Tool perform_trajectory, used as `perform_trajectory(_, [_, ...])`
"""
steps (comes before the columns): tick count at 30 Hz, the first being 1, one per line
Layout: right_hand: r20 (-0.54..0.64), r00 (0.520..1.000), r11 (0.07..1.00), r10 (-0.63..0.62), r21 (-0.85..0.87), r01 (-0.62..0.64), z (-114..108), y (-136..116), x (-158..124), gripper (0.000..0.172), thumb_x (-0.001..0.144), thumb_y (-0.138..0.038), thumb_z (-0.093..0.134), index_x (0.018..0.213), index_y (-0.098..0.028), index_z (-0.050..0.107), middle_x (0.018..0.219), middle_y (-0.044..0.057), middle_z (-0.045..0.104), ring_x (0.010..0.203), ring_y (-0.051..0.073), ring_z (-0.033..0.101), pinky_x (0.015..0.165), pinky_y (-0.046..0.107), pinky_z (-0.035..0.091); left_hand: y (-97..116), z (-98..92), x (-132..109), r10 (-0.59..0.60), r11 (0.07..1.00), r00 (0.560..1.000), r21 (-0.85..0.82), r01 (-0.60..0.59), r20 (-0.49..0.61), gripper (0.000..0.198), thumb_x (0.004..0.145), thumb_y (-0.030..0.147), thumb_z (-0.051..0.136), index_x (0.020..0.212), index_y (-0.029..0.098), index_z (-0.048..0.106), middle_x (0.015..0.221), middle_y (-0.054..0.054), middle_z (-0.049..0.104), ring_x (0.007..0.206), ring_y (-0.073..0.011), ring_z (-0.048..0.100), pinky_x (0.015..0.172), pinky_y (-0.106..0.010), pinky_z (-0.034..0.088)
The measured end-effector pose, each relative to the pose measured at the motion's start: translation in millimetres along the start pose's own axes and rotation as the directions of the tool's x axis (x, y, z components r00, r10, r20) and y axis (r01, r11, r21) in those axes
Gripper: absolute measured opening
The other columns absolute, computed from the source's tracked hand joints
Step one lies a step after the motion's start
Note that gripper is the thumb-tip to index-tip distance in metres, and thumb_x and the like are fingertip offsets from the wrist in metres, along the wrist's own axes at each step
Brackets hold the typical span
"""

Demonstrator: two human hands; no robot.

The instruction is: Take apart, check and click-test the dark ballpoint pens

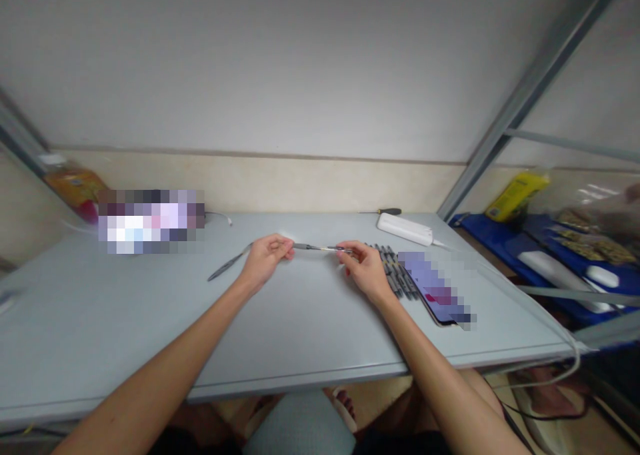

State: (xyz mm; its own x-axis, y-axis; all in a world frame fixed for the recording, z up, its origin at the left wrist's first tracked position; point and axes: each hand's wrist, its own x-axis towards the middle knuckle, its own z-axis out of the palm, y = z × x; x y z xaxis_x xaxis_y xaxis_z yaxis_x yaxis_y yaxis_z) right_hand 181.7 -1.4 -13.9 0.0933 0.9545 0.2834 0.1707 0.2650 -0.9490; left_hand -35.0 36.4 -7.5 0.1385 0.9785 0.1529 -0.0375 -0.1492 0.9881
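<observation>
My left hand (270, 258) is closed, thumb and fingers pinching the left end of a slim grey pen (303, 246) above the desk. From the pen a thin, pale, refill-like shaft runs right to my right hand (363, 265), whose fingers pinch its darker end. Whether the two parts are joined cannot be made out. On the desk just left of my left hand lie grey pen pieces (225, 267), partly hidden behind it. Several grey pens (399, 278) lie side by side beyond and right of my right hand, which covers some of them.
A phone (435, 288) lies right of the pens. Behind it are a white power strip (405, 230) with a cable and a screwdriver (390, 211). A blurred lit screen (150, 222) and an orange bottle (75, 182) stand back left. A metal frame (480, 155) edges the right side.
</observation>
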Motion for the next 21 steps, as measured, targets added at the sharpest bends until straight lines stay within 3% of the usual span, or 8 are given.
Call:
perform_trajectory(6, [-0.057, 0.998, 0.999, -0.04, 0.019, 0.042, -0.6, -4.0, 0.5, 0.025, 0.067, -0.033, 0.065, 0.087, -0.017, 0.064, 0.074, 0.002, 0.062, 0.053, 0.011, 0.05, 0.045, 0.023, 0.043, -4.2, -2.1, 3.0, 0.071, 0.996, 0.997, 0.048, -0.07, -0.024, 0.031, 0.071, 0.045, 0.063, 0.067, 0.015, 0.058, 0.057, 0.001, 0.057, 0.054, -0.0095, 0.052, 0.058, -0.023, 0.042])
perform_trajectory(15, [-0.237, 0.97, 0.982, 0.053, 0.188, -0.008, -6.1, -10.6, 2.7, 0.022, 0.064, -0.03, 0.066, 0.081, -0.015, 0.065, 0.052, -0.004, 0.053, 0.046, 0.01, 0.046, 0.048, 0.024, 0.038, 1.0, -1.0, 2.2, -0.051, 0.987, 0.995, -0.156, 0.038, -0.081, 0.034, 0.06, 0.043, 0.072, 0.069, 0.014, 0.058, 0.057, 0.002, 0.056, 0.052, -0.0074, 0.05, 0.058, -0.023, 0.043])
perform_trajectory(21, [-0.284, 0.956, 0.969, 0.073, 0.247, 0.0, -6.8, -11.3, 3.5, 0.02, 0.063, -0.029, 0.066, 0.078, -0.015, 0.064, 0.049, -0.004, 0.052, 0.045, 0.01, 0.045, 0.048, 0.024, 0.035, 1.6, -0.7, 2.8, -0.053, 0.985, 0.992, -0.171, 0.034, -0.11, 0.034, 0.058, 0.042, 0.073, 0.069, 0.013, 0.058, 0.057, 0.002, 0.056, 0.052, -0.0076, 0.051, 0.057, -0.023, 0.043])
